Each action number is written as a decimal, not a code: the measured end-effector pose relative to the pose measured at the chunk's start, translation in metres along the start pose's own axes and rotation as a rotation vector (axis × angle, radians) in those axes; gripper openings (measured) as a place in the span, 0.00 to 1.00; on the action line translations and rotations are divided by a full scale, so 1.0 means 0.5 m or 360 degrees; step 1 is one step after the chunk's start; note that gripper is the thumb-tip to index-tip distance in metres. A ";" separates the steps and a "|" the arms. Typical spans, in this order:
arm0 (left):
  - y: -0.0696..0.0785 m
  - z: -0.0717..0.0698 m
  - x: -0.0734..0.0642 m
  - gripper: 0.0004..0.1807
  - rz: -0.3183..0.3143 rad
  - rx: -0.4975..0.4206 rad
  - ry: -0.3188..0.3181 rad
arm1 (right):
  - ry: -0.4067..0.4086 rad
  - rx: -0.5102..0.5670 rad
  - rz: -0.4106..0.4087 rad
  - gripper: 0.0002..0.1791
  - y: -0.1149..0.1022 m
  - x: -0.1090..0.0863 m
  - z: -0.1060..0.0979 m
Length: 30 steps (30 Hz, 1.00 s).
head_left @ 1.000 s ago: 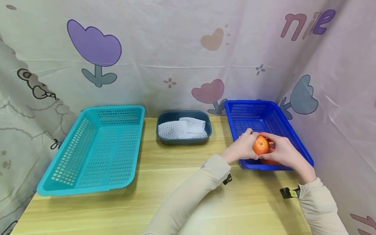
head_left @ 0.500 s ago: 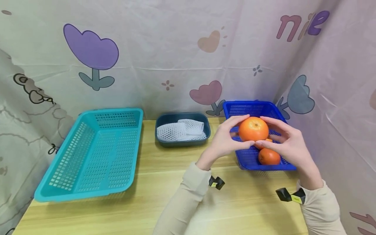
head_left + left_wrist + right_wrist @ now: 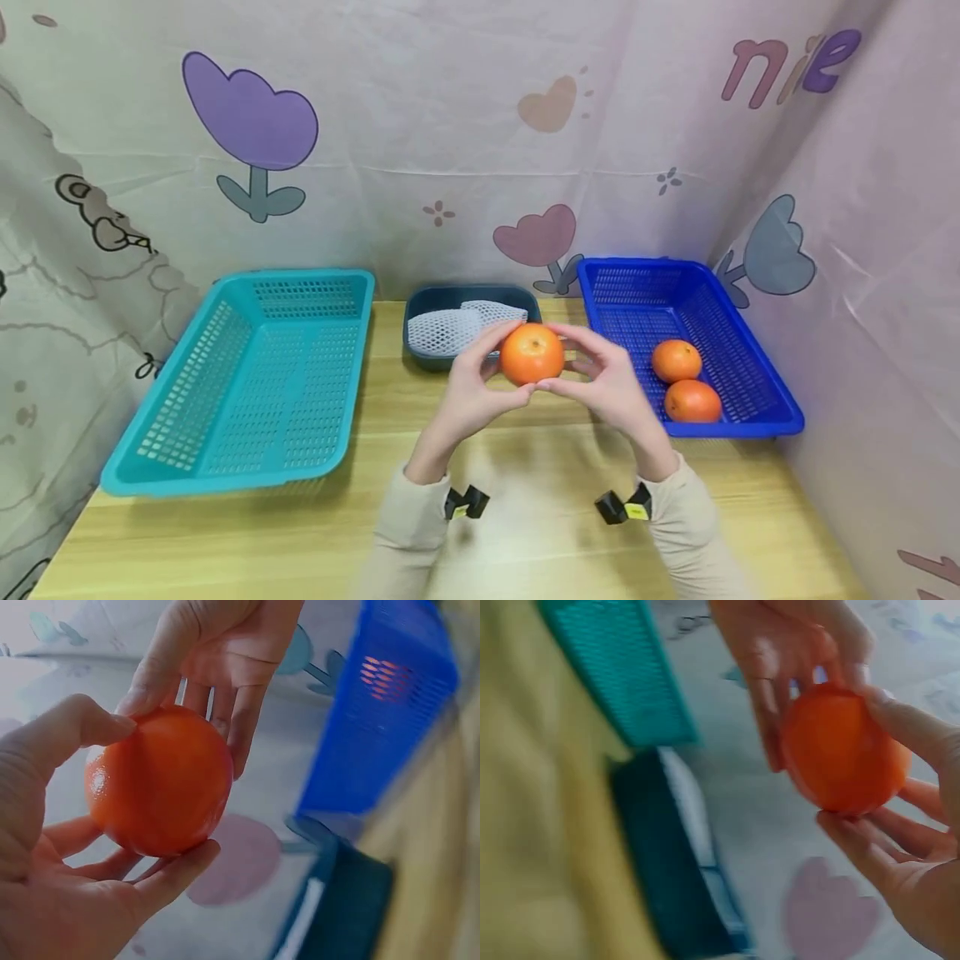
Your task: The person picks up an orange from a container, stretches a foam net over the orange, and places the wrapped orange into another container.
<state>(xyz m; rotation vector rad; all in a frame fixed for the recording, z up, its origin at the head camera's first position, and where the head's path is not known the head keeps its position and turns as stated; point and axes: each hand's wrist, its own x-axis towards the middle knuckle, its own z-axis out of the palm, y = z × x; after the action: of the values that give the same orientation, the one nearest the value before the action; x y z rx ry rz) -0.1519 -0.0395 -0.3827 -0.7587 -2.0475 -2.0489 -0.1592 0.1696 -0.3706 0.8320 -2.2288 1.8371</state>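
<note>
Both hands hold one orange up in front of the dark box, above the middle of the table. The left hand grips its left side, thumb low and fingers over the top. On the other side, the right hand grips it the same way, and the two thumbs nearly meet below it. In the left wrist view the orange shows smooth and bare between thumb and fingers. Two more oranges, one just behind the other, lie in the blue basket at the right.
A teal basket stands at the left of the wooden table. Between the baskets, a dark blue-green box contains white foam net sleeves. A printed curtain hangs behind the table and along its sides.
Both hands have lifted the orange out of the blue basket and carried it left to the middle, in front of the dark box. The two other oranges are now uncovered.
</note>
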 end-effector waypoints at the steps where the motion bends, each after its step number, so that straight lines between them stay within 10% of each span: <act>1: -0.008 -0.009 -0.011 0.42 -0.0031 0.0009 0.0005 | 0.0009 0.0036 0.0004 0.38 0.015 -0.004 0.017; 12: -0.112 -0.071 -0.118 0.44 -0.0277 0.0010 -0.0010 | 0.0147 0.0260 0.0073 0.38 0.149 -0.077 0.153; 30: -0.201 -0.083 -0.190 0.43 -0.0312 -0.0021 0.0039 | 0.0090 0.0493 0.0066 0.38 0.229 -0.123 0.201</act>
<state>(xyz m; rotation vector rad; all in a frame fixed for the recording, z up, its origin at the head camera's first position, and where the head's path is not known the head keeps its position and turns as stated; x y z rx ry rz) -0.1248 -0.0971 -0.5124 -0.5512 -2.1740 -2.1621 -0.1402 0.1070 -0.5212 0.7714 -1.9705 2.2324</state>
